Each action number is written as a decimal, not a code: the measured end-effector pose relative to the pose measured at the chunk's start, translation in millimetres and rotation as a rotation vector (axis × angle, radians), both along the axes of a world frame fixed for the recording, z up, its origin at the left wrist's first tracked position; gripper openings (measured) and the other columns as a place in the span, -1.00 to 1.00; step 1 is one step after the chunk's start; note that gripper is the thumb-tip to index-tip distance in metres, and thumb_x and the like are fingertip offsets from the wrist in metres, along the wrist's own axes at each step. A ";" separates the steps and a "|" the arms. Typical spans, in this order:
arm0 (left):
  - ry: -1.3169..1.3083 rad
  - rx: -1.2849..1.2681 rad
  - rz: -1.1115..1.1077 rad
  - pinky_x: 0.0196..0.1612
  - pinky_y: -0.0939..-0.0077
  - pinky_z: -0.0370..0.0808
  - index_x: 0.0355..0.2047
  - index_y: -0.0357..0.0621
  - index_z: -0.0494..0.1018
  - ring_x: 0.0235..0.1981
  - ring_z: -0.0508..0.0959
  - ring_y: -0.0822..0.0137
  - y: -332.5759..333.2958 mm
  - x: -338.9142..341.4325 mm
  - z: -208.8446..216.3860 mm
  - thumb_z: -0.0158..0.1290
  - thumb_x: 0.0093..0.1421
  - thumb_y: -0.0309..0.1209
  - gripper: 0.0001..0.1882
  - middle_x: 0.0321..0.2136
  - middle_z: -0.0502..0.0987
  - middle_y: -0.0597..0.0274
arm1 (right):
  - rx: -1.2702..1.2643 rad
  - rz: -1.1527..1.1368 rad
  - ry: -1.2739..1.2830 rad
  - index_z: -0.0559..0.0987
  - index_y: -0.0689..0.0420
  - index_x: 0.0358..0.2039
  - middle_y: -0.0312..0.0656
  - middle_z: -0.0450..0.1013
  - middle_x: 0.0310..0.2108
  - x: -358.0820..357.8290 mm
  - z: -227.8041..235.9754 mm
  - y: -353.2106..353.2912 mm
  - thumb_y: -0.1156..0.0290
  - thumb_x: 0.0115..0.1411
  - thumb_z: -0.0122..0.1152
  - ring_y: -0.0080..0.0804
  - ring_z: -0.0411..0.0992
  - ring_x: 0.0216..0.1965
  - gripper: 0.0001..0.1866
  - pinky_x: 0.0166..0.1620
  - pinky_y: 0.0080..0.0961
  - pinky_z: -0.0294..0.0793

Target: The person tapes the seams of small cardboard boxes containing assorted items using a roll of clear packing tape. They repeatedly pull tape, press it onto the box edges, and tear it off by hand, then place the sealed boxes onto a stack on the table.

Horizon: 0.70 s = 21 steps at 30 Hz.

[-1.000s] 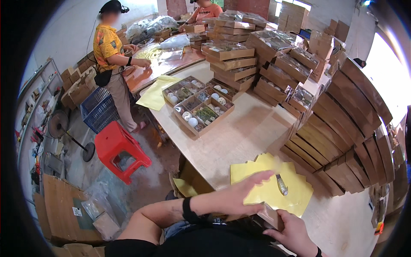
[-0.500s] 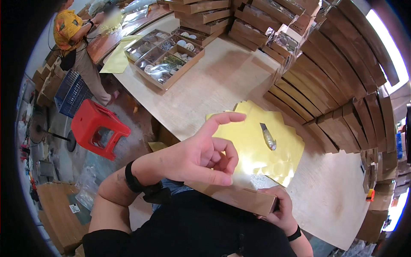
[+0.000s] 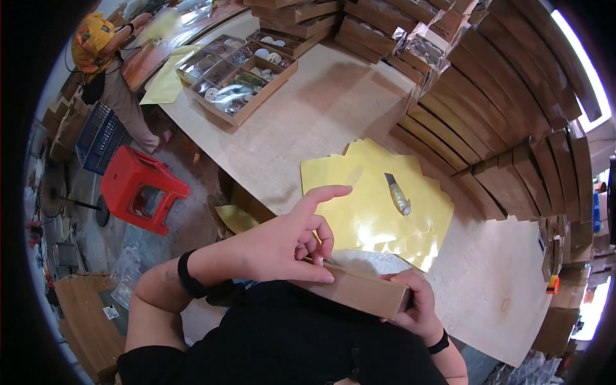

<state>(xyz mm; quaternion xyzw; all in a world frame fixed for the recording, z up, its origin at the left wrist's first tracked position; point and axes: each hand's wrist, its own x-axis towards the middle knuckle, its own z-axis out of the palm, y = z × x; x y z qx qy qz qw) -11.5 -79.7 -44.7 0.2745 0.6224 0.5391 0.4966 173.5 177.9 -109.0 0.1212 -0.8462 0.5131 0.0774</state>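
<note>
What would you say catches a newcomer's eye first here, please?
Probably the bright yellow sheets fanned across the pale table, with what looks like a cutter lying on them. The red stool at left also stands out. In the lower middle, the right hand grips one end of a brown box.

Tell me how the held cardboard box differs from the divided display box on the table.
The held cardboard box mostly shows a plain side wall; the divided display box shows its contents. The right hand grips the held cardboard box, while the divided display box rests on the table, untouched. Both have brown cardboard walls.
</note>
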 end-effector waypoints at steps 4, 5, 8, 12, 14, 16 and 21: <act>0.332 0.029 0.036 -0.20 0.60 0.41 0.42 0.04 -0.41 -0.33 0.47 0.47 -2.2 11.0 -3.9 0.29 0.09 -0.55 0.18 -0.25 0.44 0.21 | 0.029 -0.026 -0.011 0.46 0.10 -0.01 -0.16 0.56 -0.11 0.4 -1.2 -2.1 0.09 -0.16 0.59 -0.22 0.50 -0.23 -0.27 -0.15 -0.37 0.45; 0.454 0.029 0.037 -0.18 0.58 0.42 0.42 0.01 -0.45 -0.30 0.49 0.44 -2.9 13.8 -6.0 0.29 0.10 -0.53 0.20 -0.20 0.46 0.16 | 0.005 -0.047 -0.032 0.46 0.09 -0.01 -0.17 0.56 -0.11 2.2 -2.5 -3.3 0.09 -0.16 0.59 -0.22 0.50 -0.22 -0.27 -0.15 -0.37 0.45; 0.731 -0.007 0.093 -0.11 0.51 0.46 0.41 -0.05 -0.57 -0.21 0.54 0.35 -0.8 12.6 -17.3 0.27 0.14 -0.49 0.23 -0.02 0.45 0.00 | 0.004 -0.061 -0.031 0.46 0.09 0.00 -0.18 0.56 -0.11 5.4 -7.2 -3.4 0.09 -0.16 0.59 -0.22 0.49 -0.23 -0.27 -0.16 -0.38 0.44; 0.119 -0.060 0.071 0.00 0.43 0.50 0.38 -0.08 -0.66 -0.09 0.58 0.25 15.6 22.2 -21.5 0.20 0.22 -0.44 0.21 0.15 0.37 -0.19 | 0.071 -0.008 0.027 0.46 0.08 0.00 -0.19 0.56 -0.11 -1.2 -3.7 -6.3 0.10 -0.14 0.58 -0.22 0.48 -0.26 -0.28 -0.15 -0.38 0.42; 0.132 -0.090 0.048 0.02 0.43 0.50 0.38 -0.04 -0.68 -0.10 0.59 0.26 17.9 18.7 -28.4 0.14 0.27 -0.42 0.15 0.15 0.36 -0.22 | 0.081 0.007 0.029 0.46 0.08 0.00 -0.16 0.56 -0.10 -3.4 -1.4 -6.1 0.14 -0.07 0.55 -0.22 0.48 -0.24 -0.34 -0.13 -0.36 0.41; 0.114 -0.125 -0.032 0.05 0.44 0.50 0.37 0.03 -0.69 -0.11 0.60 0.25 14.8 4.5 -37.9 0.08 0.31 -0.42 0.11 0.16 0.35 -0.26 | -0.047 -0.030 0.075 0.45 0.09 0.01 -0.12 0.55 -0.09 -1.5 -2.3 -7.1 0.18 0.01 0.49 -0.23 0.47 -0.21 -0.40 -0.11 -0.36 0.40; -0.223 0.310 0.085 0.19 0.30 0.39 0.37 0.07 -0.71 0.12 0.48 0.22 -20.6 -31.7 -55.6 0.25 0.19 -0.38 0.28 0.29 0.20 -0.22 | -0.287 -0.392 0.103 0.30 0.16 0.14 -0.06 0.37 0.08 50.3 -74.6 24.3 0.13 0.22 0.24 -0.29 0.35 -0.01 -0.41 0.09 -0.32 0.28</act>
